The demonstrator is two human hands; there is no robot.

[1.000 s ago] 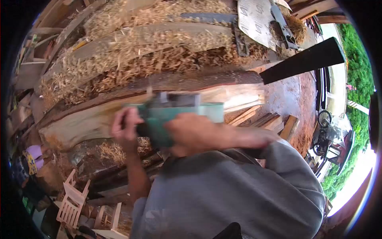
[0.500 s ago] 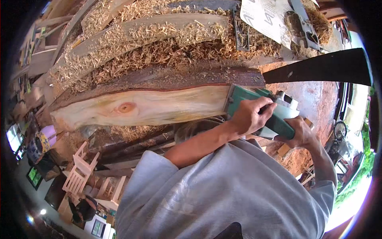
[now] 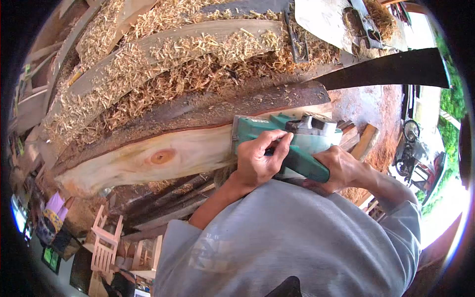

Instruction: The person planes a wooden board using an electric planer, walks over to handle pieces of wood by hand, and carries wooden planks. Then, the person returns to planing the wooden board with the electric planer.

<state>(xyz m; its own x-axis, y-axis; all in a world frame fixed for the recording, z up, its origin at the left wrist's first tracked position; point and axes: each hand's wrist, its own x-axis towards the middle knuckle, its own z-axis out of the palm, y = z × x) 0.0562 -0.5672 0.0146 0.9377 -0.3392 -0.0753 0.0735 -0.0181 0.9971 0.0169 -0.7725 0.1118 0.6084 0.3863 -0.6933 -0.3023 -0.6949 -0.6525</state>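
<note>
A green electric planer rests on the pale face of a wooden plank, toward the plank's right end. My left hand is closed at the planer's front part, thumb and forefinger pinched together. Around the rear handle wraps my right hand, its fingers partly hidden below. A round brown knot shows on the plank left of the planer. The planer's underside is hidden against the wood.
Wood shavings heap behind the plank, over a curved board. A dark blade-like strip juts out at right. Wooden chairs and a person are at lower left. Wood offcuts lie beyond my right hand.
Both hands and the planer have moved left along the plank, uncovering some of its right end. The camera view has shifted and tilted slightly.
</note>
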